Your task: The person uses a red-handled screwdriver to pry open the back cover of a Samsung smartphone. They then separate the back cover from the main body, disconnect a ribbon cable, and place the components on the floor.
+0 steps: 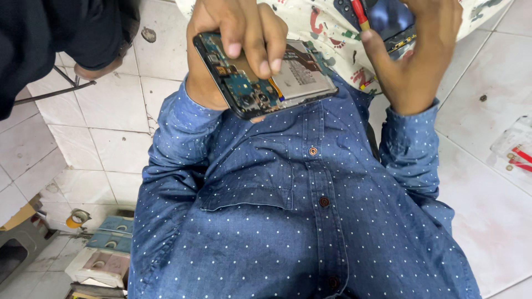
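Smartphone (266, 75) with its back cover off — circuit board and battery bared — sits gripped in the left hand (233, 50) above the blue dotted shirt (288, 216), fingers pressing its innards, while the right hand (413, 55) holds a red-handled screwdriver (360, 14) over the patterned cloth (327, 27).

There is one view only, from the person's head, tipped steeply down along their own chest. It sits close: the blue dotted shirt (288, 221) fills the middle, the tiled floor (105, 127) shows on both sides, upside down to me.
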